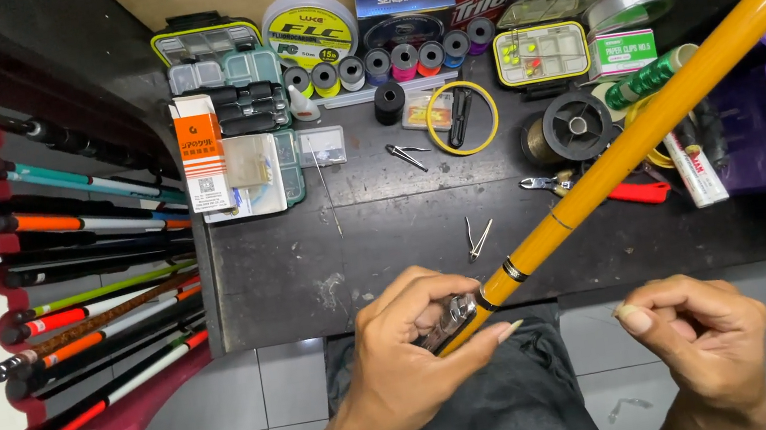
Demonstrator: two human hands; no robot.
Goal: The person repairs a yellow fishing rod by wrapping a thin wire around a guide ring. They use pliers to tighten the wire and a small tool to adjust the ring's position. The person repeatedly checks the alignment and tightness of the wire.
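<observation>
Dark table [388, 245]; left hand [414, 352] hides rod [652, 119] butt.

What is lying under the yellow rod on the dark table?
Under the yellow rod lie pliers with red handles, a dark line spool and a white tube. The rod covers the pliers' middle and part of the tube.

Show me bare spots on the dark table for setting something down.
The table is bare at its near left, between the rod rack, the tackle boxes above and small clips. Crowded along the back with line spools, and right, under the yellow rod.
</observation>
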